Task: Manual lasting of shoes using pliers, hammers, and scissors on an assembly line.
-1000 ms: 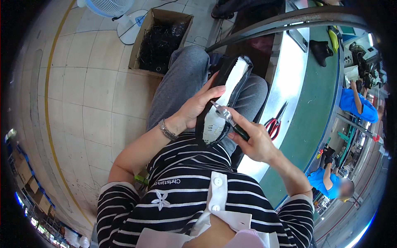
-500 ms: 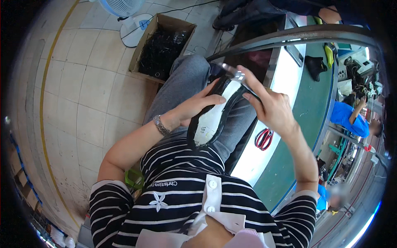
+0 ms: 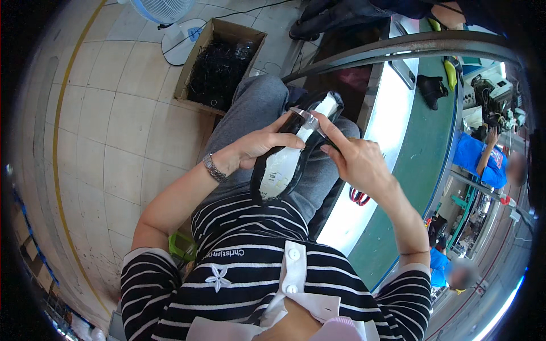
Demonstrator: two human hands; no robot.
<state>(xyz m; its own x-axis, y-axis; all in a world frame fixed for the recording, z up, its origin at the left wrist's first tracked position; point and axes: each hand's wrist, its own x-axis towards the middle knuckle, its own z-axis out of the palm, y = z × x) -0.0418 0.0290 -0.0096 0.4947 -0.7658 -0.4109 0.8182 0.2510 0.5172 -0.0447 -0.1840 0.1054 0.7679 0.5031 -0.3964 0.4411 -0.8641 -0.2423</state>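
So the shoe upper (image 3: 290,156) sits mid-frame over the person's lap, black around the edge with a white insole board facing up, toe end pointing toward the upper right. Left hand (image 3: 259,145) is wrapped around its side, thumb across the white part. Right hand (image 3: 355,162) is closed on a small metal tool (image 3: 307,118) with the index finger stretched out along it, pressing at the toe end. Compared with half a second ago, the shoe has dropped lower and tilted flatter, and the right hand came down with it. Red scissors (image 3: 358,197) lie on the tabletop (image 3: 421,165) at right.
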